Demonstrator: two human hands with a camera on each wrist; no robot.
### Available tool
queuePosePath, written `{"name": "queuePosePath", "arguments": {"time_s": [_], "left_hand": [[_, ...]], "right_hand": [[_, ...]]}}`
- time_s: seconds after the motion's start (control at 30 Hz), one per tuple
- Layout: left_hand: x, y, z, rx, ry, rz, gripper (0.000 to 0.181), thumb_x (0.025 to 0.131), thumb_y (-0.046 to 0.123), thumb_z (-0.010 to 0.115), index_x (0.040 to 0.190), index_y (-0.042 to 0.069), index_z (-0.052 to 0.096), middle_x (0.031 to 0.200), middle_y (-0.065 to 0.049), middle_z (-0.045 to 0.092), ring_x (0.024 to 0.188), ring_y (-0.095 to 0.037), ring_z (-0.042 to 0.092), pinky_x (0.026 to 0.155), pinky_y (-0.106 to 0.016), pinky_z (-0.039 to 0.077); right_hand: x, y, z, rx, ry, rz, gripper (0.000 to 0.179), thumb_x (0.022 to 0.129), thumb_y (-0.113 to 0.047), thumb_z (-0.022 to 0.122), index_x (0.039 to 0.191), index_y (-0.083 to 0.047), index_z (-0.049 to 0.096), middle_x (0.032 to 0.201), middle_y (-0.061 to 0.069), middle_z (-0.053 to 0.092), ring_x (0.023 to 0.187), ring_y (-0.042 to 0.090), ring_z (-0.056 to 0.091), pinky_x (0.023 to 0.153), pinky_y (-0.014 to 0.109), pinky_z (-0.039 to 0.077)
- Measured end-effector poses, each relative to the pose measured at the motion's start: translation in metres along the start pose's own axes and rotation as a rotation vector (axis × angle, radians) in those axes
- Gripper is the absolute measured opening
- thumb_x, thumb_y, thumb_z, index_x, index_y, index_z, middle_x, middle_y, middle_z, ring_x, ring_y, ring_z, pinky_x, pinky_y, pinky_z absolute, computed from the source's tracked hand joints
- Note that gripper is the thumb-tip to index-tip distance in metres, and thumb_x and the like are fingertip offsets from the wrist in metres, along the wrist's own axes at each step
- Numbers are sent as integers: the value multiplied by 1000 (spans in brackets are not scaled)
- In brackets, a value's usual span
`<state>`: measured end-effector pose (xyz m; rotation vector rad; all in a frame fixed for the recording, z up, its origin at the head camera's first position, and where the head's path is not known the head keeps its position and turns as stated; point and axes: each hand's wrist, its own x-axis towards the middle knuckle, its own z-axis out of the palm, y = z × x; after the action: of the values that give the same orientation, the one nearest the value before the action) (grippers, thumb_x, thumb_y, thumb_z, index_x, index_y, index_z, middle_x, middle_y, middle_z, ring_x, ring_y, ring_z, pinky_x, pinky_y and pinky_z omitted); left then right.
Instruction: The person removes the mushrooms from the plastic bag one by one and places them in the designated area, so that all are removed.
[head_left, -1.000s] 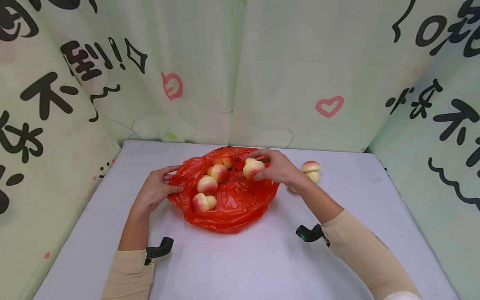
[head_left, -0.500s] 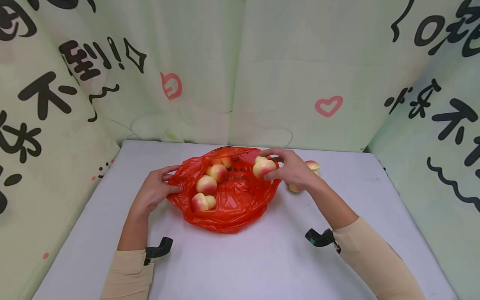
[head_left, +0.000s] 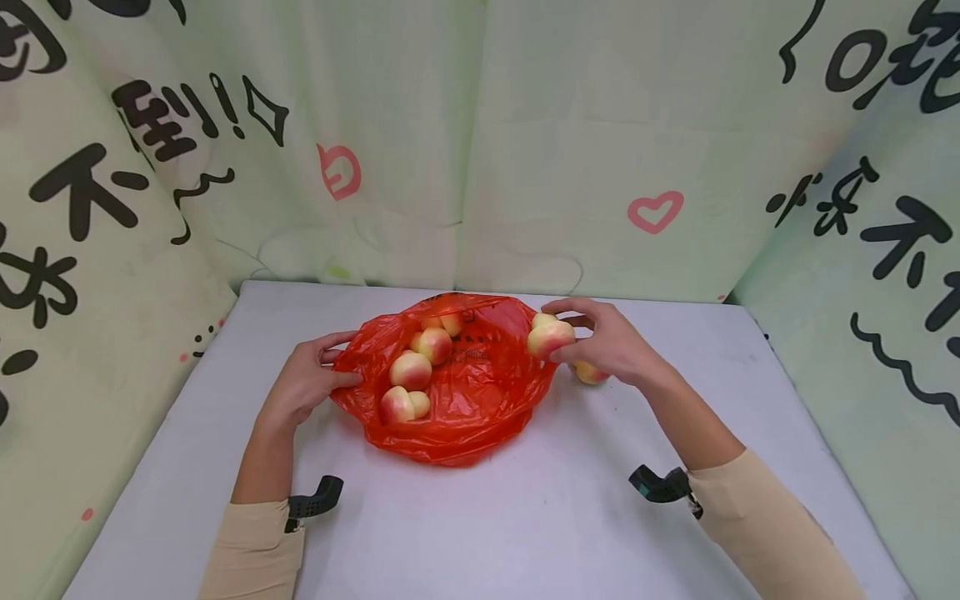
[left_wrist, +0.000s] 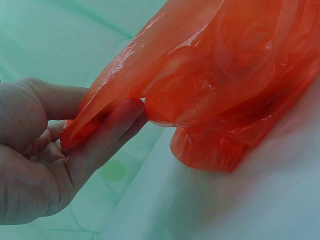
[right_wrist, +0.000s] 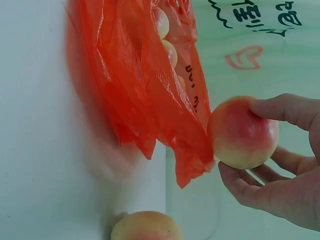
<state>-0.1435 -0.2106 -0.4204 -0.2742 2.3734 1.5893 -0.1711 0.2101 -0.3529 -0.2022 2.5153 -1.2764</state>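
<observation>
A red plastic bag (head_left: 457,437) lies on the table with its mouth spread open; several red-and-cream mushroom-shaped pieces (head_left: 411,371) rest along its left side. At the bag's left edge, my left hand (head_left: 311,379) pinches the plastic, which runs between thumb and fingers (left_wrist: 107,132) in the left wrist view. My right hand (head_left: 611,342) grips one such piece (head_left: 551,337) between thumb and fingertips at the bag's right rim. In the right wrist view this round piece (right_wrist: 242,132) is beside the bag's edge, above the table; whether it touches the plastic I cannot tell.
Another piece (head_left: 590,372) sits on the white table (head_left: 480,533) right of the bag, partly covered by my right hand. Light green printed curtains (head_left: 555,167) enclose the back and both sides.
My right hand has moved right with its piece, from over the bag's inside to its right rim. It now hides more of the things on the table there. The left hand stays put.
</observation>
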Motion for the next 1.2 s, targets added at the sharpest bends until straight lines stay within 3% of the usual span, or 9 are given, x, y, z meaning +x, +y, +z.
{"name": "queuePosePath", "arguments": {"time_s": [0.47,0.83,1.2], "left_hand": [[1,-2,1,-2,1,4,75,92,7,77,159,16,45,149,-23,54,129,-39,60,89,-38,63],[1,-3,3,0,-3,2,74,92,8,77,158,16,45,149,-23,53,129,-39,59,90,-38,63],[2,-2,4,3,0,3,74,91,8,77,158,17,46,148,-22,54,128,-38,60,89,-38,63]], "right_hand": [[-19,21,-20,39,41,60,65,86,-21,83,145,-24,57,143,14,57,135,36,50,98,54,59],[-34,41,-33,-6,101,28,62,91,-22,80,148,-18,56,147,13,55,137,37,46,92,38,59],[-44,62,-44,-28,140,83,65,91,-26,80,151,-19,54,151,13,51,139,40,42,94,46,54]]}}
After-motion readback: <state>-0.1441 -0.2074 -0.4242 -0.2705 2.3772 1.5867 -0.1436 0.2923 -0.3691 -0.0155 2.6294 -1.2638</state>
